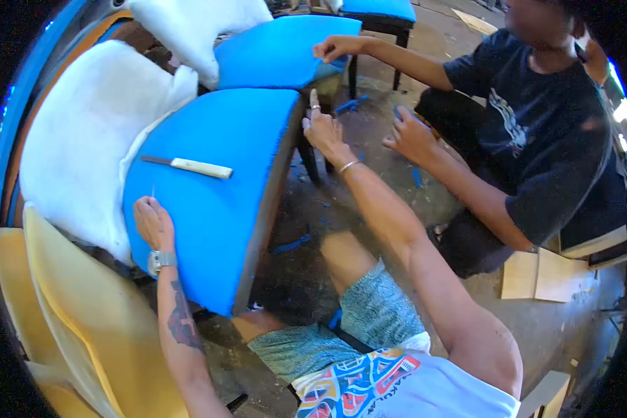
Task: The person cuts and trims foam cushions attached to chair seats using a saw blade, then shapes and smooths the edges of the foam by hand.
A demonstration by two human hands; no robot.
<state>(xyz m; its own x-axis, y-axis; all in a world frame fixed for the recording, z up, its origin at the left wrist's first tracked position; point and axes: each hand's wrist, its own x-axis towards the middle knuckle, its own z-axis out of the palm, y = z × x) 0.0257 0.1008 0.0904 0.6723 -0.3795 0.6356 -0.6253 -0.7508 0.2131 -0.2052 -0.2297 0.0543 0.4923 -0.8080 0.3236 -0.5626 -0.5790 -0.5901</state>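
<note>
A co-worker [564, 153] in a dark T-shirt fills the upper right of the frame, one hand at the edge of a smaller blue panel [279, 49] in the upper middle. The large blue-topped panel [202, 216], curved along its left side, lies left of centre. Beside it, a white padded panel [83, 139] stands at the left, above yellow foam sheets [104, 299] in the lower left. Plywood boards [561, 279] lie at the lower right. The right hand [324, 129], index finger extended and others bent, is at the large panel's upper right corner; contact is unclear. The left hand [155, 223] rests on that panel's left part, fingers bent; whether they grip the thin sliver [153, 189] above them, I cannot tell. A white-handled knife [202, 168] lies on the blue top.
</note>
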